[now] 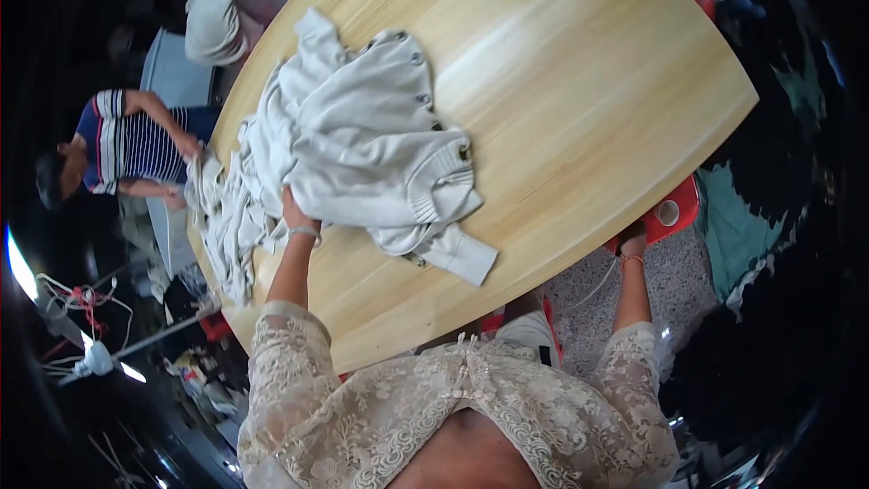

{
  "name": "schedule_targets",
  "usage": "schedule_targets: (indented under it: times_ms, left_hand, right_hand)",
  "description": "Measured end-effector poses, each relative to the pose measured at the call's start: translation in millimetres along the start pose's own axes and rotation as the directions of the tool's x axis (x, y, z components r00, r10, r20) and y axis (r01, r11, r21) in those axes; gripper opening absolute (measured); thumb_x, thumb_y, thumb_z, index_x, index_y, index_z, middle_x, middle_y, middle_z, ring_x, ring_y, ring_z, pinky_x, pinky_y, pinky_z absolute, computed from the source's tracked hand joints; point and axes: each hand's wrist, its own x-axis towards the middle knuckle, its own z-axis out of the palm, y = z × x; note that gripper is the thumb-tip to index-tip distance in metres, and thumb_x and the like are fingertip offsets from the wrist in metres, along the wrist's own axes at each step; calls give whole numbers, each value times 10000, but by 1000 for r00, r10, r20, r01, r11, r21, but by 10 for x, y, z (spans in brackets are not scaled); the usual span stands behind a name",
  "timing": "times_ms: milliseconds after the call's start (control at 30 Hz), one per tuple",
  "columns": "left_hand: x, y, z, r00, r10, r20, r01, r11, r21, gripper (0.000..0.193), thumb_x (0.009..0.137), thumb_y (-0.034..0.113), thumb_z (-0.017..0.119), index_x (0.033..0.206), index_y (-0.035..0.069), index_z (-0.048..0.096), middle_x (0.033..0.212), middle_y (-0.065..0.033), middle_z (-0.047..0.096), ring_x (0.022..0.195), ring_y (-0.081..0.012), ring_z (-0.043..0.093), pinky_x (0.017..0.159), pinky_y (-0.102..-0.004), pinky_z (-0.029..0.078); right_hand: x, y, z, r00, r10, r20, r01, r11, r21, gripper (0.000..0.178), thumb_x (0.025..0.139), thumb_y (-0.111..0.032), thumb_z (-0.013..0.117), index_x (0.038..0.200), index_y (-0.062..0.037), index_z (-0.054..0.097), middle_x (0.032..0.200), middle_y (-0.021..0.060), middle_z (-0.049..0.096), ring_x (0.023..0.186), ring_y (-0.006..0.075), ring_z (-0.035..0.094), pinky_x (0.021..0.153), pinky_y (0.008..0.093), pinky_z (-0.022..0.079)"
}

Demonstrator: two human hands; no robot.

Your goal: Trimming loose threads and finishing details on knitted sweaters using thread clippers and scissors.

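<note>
A pale grey-white knit cardigan point(362, 136) lies crumpled on the wooden table, its buttons along the far right edge and its ribbed hem toward the right. My left hand point(299, 215) grips the near left edge of the cardigan, with part of the fingers hidden by the cloth. Below the table's right edge, my right hand point(632, 237) reaches down beside a red stool point(685, 209). Its fingers are in shadow and partly out of sight, so what they touch is unclear. A thin white cord point(597, 285) hangs close to that hand.
The light wooden table point(579, 81) spreads ahead, its pointed corner at the right. More pale knitwear point(226, 226) lies at the left, where a co-worker in a striped shirt point(149, 145) handles it. On the stool stands a small cup point(667, 212). Green cloth point(733, 226) lies farther right.
</note>
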Motion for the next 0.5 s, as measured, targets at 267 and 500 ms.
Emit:
schedule_targets:
  times_ms: [267,500]
  left_hand:
    - [241,310,38,971,62,-231,-97,985,-142,600,718,251,651,1219,-45,502,1283,-277,449,1225,-433,384,1059,-466,296]
    - [-51,186,188,985,-158,-71,135,956,-262,918,663,196,744,1384,-83,248,1451,-263,264,1344,-415,252,1129,-427,207]
  right_hand:
    - [-2132,-1053,-622,758,-412,-506,510,857,66,118,897,-119,564,976,-41,605,827,123,635,719,267,627,633,347,495]
    - [-3267,-2640,960,330,-944,23,944,330,5,170,790,-154,661,922,-59,614,862,111,619,815,302,591,698,398,483]
